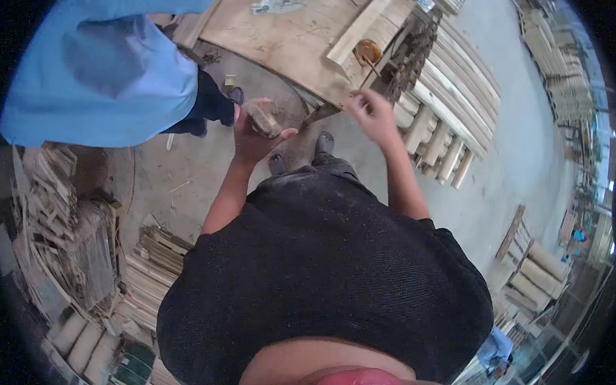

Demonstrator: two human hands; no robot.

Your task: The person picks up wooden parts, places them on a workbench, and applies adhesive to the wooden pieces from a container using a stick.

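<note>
My left hand is turned palm up, wrapped round a small brownish block in front of my body. My right hand is raised over the near corner of the wooden table, its fingers curled together; whether they hold anything is too small to tell. Just beyond it, a round container of brown stuff stands on the table, with a thin stick leaning out of it. A long pale board lies beside the container.
A co-worker in a light blue garment stands at the left, close to the table. Crumpled clear plastic lies on the tabletop. Stacked wooden strips are to the right, and piled wood pieces at the lower left.
</note>
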